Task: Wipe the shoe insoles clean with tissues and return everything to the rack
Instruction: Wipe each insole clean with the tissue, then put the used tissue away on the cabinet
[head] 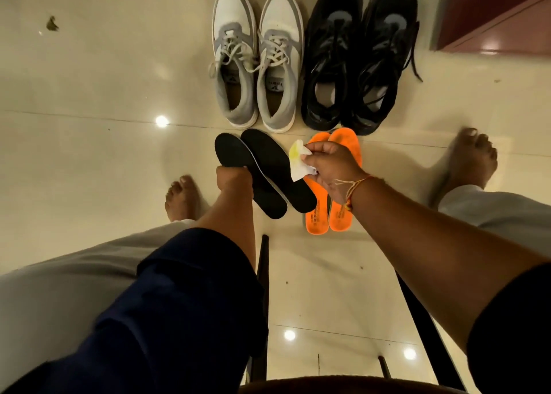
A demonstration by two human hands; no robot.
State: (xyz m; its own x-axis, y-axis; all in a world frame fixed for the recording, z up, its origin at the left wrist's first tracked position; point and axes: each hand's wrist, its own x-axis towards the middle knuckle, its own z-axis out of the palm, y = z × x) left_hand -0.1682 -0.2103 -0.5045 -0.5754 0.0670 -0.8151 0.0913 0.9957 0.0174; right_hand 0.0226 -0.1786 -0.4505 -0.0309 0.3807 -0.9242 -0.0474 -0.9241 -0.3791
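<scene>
Two black insoles lie side by side on the tiled floor. My left hand (231, 177) grips the left black insole (235, 155) near its middle. The right black insole (274, 167) lies next to it. My right hand (331, 167) pinches a crumpled white tissue (298, 162) with a yellow stain, held just above the right black insole. Two orange insoles (340, 211) lie beneath my right hand, partly hidden by it. Behind them stand a pair of grey and white sneakers (256, 62) and a pair of black sneakers (357, 56).
My bare feet rest on the floor at left (182, 197) and right (474, 158). Dark chair legs (264, 274) run down below the insoles. A maroon cabinet (492, 15) stands at the upper right. A small scrap (52, 24) lies on the floor at upper left.
</scene>
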